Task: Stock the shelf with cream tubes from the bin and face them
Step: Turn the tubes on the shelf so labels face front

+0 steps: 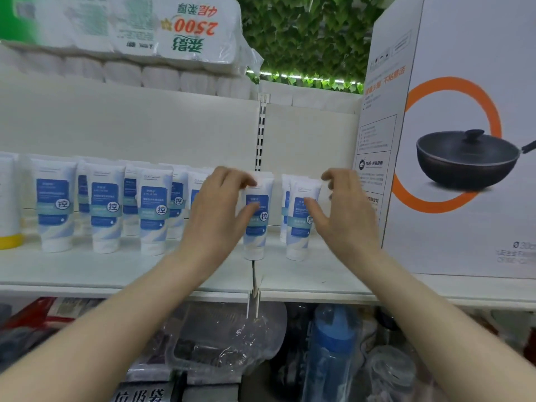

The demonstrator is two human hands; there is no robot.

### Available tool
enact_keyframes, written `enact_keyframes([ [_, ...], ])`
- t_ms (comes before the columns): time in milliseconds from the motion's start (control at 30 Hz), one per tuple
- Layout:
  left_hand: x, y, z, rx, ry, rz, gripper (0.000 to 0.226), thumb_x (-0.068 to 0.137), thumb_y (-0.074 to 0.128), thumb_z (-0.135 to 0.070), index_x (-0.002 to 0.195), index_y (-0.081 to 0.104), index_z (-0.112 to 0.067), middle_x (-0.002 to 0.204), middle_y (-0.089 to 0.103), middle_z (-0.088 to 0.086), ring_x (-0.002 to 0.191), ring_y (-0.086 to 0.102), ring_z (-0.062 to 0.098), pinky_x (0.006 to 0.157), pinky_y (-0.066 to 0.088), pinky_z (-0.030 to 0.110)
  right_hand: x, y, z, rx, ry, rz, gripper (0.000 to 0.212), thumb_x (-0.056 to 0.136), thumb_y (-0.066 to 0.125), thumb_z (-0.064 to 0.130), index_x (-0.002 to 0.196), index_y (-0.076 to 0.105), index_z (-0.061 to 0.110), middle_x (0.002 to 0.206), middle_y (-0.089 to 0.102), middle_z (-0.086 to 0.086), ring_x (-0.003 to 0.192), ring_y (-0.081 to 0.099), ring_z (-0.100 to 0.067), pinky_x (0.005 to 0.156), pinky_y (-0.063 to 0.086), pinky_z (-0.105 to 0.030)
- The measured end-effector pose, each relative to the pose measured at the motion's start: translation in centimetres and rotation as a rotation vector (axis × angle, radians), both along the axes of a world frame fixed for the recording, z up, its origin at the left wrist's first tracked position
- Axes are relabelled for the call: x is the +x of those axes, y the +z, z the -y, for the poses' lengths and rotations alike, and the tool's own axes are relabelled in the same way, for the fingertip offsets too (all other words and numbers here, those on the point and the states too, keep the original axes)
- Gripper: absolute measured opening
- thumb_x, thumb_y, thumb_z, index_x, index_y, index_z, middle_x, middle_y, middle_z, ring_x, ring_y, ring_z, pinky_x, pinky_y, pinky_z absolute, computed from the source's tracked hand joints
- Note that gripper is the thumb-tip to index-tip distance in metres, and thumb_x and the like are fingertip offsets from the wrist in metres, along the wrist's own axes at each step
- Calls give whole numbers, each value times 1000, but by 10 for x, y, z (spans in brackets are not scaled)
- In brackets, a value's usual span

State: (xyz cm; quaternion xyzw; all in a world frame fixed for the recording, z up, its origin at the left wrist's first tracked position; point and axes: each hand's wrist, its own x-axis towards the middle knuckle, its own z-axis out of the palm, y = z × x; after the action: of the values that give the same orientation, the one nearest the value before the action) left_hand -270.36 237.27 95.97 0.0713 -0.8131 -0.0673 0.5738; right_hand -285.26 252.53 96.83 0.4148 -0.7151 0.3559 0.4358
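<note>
A white shelf [121,268] runs across the view, with a big pan box [464,146] standing on its right end and wrapped tissue packs [130,27] on the level above. Along the shelf stand white-and-blue tubes [106,208], caps down, labels facing out, in a front row with more behind.

The left hand [214,210] grips one tube [256,227] at the seam between two shelf boards, fingers curled over its top edge and thumb across the label. Just beside it to the right stands another tube [300,224]. The right hand [345,210] is next to that one, fingers loosely curled and parted; its thumb seems to touch the label, though the overlap makes contact hard to judge.

Under the shelf lie a blue bottle [330,352] and plastic-wrapped goods [220,340].
</note>
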Motion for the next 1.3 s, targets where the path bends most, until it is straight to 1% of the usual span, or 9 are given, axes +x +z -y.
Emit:
enact_keyframes([
  [67,9,-23,-4,182,-18,80,27,83,69,-29,105,54,-25,94,54,-11,82,56,7,75,45,26,11,-22,0,-15,-16,204,50,84,65,47,118,41,20,107,46,8,88,54,-13,69,47,-30],
  [167,11,-43,-5,356,61,354,41,84,65,-43,118,54,-22,107,62,-8,89,62,11,78,44,28,19,-42,2,82,-44,551,71,77,68,57,128,38,17,118,53,0,97,56,-18,77,43,-29],
  [233,6,-45,-5,367,109,465,51,84,63,-47,125,53,-17,118,62,-2,98,62,16,79,39,28,20,-42,4,200,-80,663,75,75,70,57,127,39,13,115,56,-2,95,55,-19,75,41,-28],
  [333,-8,-38,-2,427,123,537,51,84,64,-46,122,55,-14,121,62,3,109,57,21,81,38,28,15,-36,14,313,-97,761,67,71,74,54,117,47,12,106,57,2,98,57,-20,75,44,-30],
  [467,-25,-30,7,523,129,611,40,79,67,-48,102,59,-16,101,64,-1,95,58,20,73,39,26,9,-36,30,333,-89,774,49,70,73,45,110,59,19,110,66,1,97,60,-20,77,48,-29],
  [600,-33,-34,11,502,114,571,30,79,69,-45,86,56,-18,83,57,-3,79,53,17,67,37,27,5,-40,35,320,-81,745,46,73,73,43,110,60,18,107,65,0,92,59,-19,72,43,-27],
  [867,-35,-37,14,476,94,581,36,81,67,-45,99,62,-14,95,65,3,89,59,20,75,45,31,1,-40,39,354,-111,699,48,76,74,45,108,57,13,108,64,-4,86,53,-19,70,40,-28],
  [1100,-34,-36,11,505,88,598,37,82,66,-44,106,62,-15,103,66,3,95,60,20,81,47,31,2,-42,38,362,-101,681,51,78,72,45,113,55,11,114,63,-5,100,58,-24,72,39,-28],
  [1300,-22,-32,5,526,93,607,30,81,68,-44,88,59,-16,88,61,0,88,59,19,67,39,28,9,-38,31,318,-62,723,64,74,78,42,110,38,8,110,58,-6,102,58,-28,72,39,-29],
])
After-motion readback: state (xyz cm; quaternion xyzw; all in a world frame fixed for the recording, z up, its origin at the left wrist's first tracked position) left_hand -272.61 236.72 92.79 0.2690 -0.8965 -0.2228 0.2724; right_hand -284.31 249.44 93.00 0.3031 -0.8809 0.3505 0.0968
